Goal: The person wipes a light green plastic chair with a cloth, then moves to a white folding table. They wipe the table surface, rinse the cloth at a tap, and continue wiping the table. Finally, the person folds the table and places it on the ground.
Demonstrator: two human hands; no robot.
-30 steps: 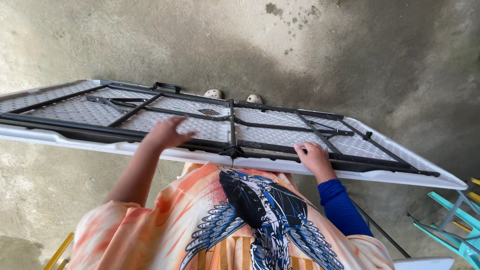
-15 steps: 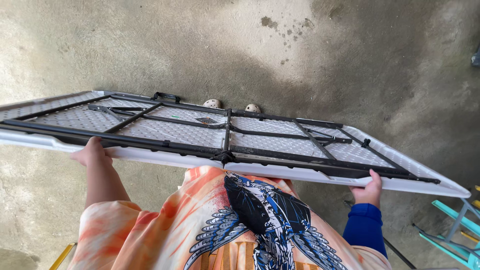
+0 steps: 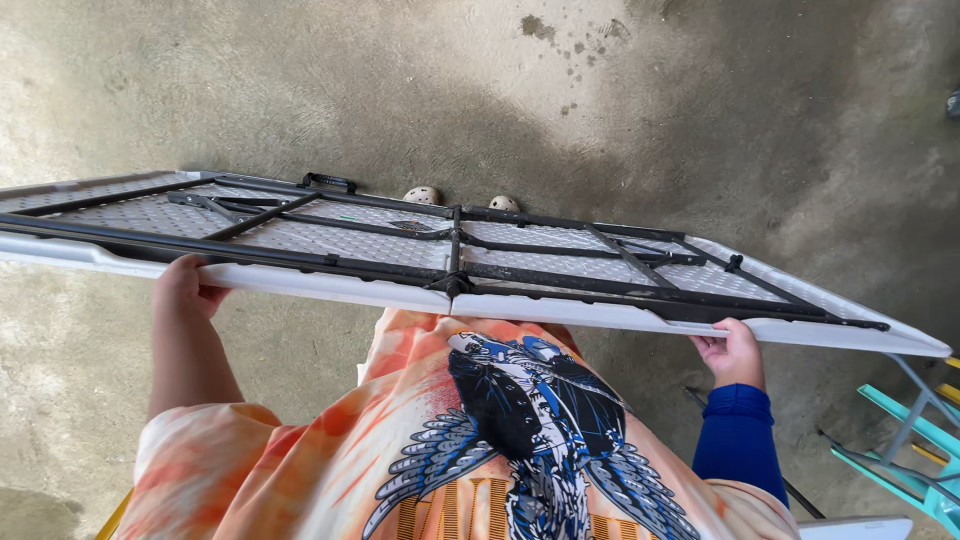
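Folding table (image 3: 420, 262), upside down, held level above the concrete floor (image 3: 640, 110). Left hand (image 3: 185, 288) fingers curl under its near edge; right hand (image 3: 735, 350) fingers wrap the same edge farther right.

The person's left hand (image 3: 185, 288) and right hand (image 3: 733, 350) are raised well apart at either side of the torso, fingers curled upward in a grip, left forearm bare, right forearm in a blue sleeve.
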